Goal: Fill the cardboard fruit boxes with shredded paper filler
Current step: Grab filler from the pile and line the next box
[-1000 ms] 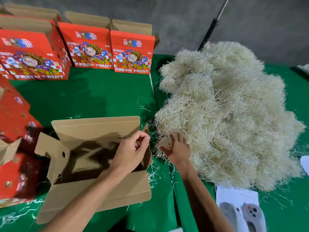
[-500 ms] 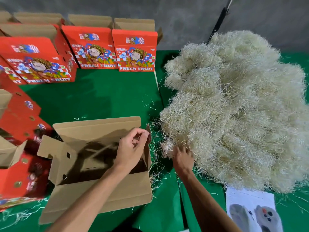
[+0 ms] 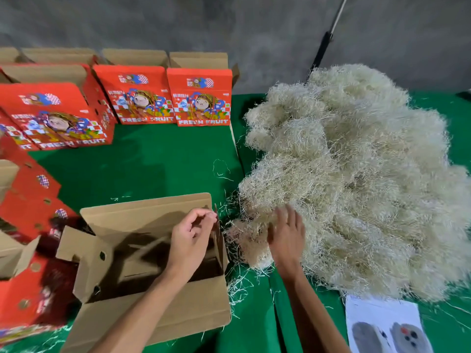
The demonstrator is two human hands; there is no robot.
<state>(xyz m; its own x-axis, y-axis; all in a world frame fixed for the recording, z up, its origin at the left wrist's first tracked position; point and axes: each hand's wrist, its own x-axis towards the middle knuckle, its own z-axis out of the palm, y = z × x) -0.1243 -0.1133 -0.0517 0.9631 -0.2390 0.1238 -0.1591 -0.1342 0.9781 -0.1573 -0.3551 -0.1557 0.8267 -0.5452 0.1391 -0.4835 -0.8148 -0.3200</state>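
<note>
At the far left we see red printed boxes [image 3: 28,225] lying tilted and partly blurred, their brown flaps open. Behind them, along the back of the green desk [image 3: 153,164], a row of red fruit boxes [image 3: 201,98] stands upright with "FRESH FRUIT" on the fronts and brown flaps raised.

Nearer to us, an open cardboard box [image 3: 142,263] sits on the desk with its brown flaps spread outward; the inside looks dark and we see no filler in it. Our left hand [image 3: 191,238] is over the box's right end, the fingers curled with thumb and fingertips at the top edge of the upright right flap; we cannot tell for certain whether that grip pinches the flap or only touches it.

Loose pale strands [image 3: 239,284] lie scattered on the desk just beside the box's right side. Our right hand [image 3: 288,238] is blurred, its fingers spread and lying on the near left edge of the shredded paper filler [image 3: 356,179]; its grip is open rather than closed on a clump. The filler forms one large heap on the right half of the desk, close to the open box.

At the lower right a printed sheet [image 3: 384,324] lies flat, touching the heap's near edge.
</note>
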